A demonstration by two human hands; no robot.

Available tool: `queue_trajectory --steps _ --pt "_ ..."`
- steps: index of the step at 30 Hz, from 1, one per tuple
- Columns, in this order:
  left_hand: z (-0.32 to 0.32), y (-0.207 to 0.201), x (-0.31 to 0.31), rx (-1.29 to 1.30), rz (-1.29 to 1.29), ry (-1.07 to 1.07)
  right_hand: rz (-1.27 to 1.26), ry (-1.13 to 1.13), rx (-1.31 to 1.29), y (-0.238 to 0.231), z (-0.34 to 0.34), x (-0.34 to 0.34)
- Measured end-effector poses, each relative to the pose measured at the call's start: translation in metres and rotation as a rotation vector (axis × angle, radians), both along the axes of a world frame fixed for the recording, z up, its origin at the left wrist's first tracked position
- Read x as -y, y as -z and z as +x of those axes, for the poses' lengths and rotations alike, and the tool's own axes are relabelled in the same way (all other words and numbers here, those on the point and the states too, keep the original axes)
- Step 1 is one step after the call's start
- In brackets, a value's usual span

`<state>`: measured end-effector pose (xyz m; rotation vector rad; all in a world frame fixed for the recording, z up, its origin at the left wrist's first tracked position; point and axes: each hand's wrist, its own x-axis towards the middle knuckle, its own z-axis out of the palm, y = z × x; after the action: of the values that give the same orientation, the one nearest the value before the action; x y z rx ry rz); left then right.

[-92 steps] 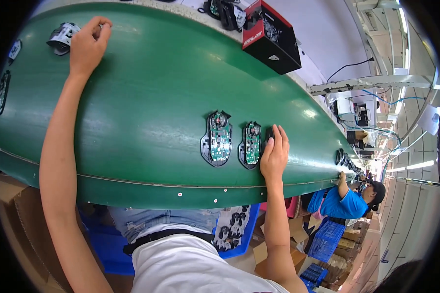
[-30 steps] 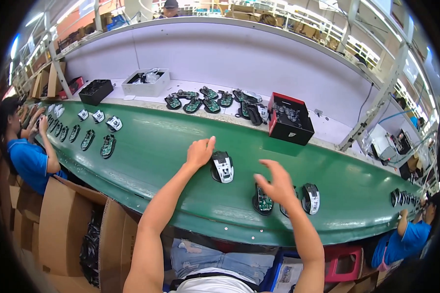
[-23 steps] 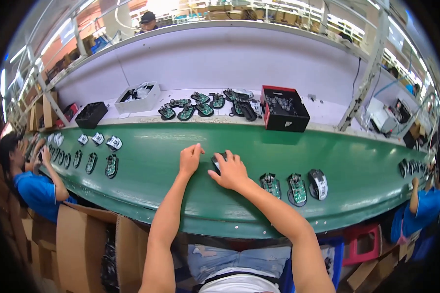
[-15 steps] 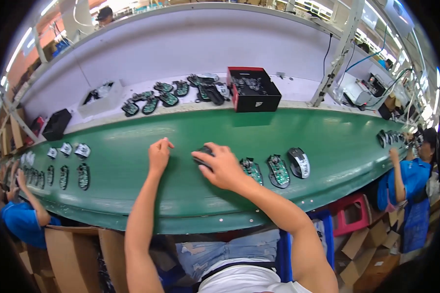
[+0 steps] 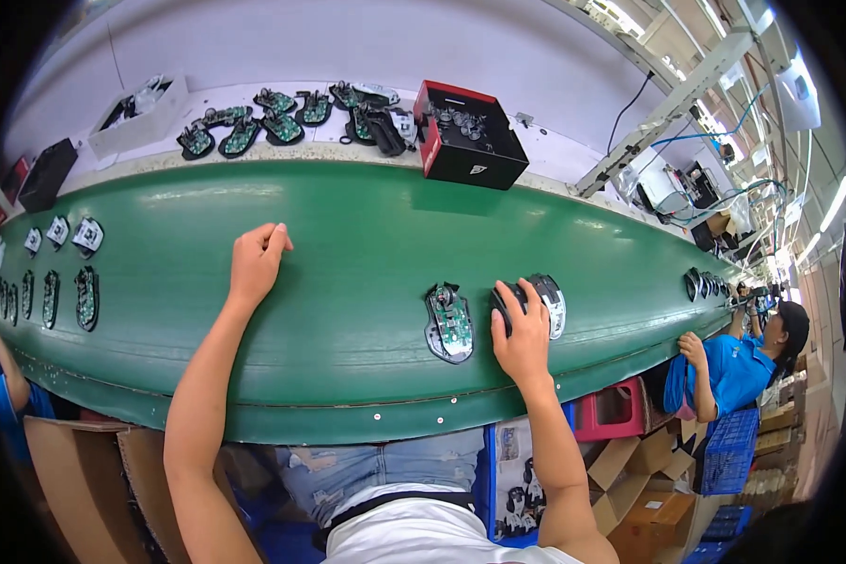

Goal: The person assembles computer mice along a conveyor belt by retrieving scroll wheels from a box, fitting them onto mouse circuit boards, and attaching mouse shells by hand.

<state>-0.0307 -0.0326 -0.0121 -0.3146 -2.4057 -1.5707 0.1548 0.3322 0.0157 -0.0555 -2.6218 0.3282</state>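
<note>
My right hand (image 5: 524, 329) is wrapped over a black mouse shell (image 5: 500, 308) on the green belt. What lies beneath the shell is hidden by my fingers. Just right of it, partly covered by the hand, sits a mouse with a white and grey patterned shell (image 5: 553, 305). To the left lies an uncovered mouse base with a green circuit board (image 5: 451, 324). My left hand (image 5: 257, 263) is curled over the belt, thumb against the fingers. Nothing sticks out of it, and its inside is hidden.
Along the belt (image 5: 348, 376) at the left lie mouse bases (image 5: 86, 296) and pale shells (image 5: 88, 237). Several boards (image 5: 282, 127) and a black and red box (image 5: 475, 160) of parts occupy the back shelf. A co-worker in blue (image 5: 724, 371) is at the right.
My right hand has carried the black shell right, from the belt's middle to beside the patterned mouse. The view has turned rightward. My left hand stays curled.
</note>
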Motion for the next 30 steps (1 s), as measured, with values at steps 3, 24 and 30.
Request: queue_trajectory --steps 3,24,30 --pt "0.0 -0.001 -0.002 0.019 0.014 0.009 -0.024 0.0 -0.034 -0.009 0.008 -0.006" --pt "0.013 -0.002 -0.004 0.037 -0.012 0.06 -0.068 -0.107 0.126 0.006 0.006 -0.02" --pt "0.019 0.001 0.001 -0.023 0.007 0.077 -0.074 -0.153 0.167 -0.02 -0.017 -0.023"
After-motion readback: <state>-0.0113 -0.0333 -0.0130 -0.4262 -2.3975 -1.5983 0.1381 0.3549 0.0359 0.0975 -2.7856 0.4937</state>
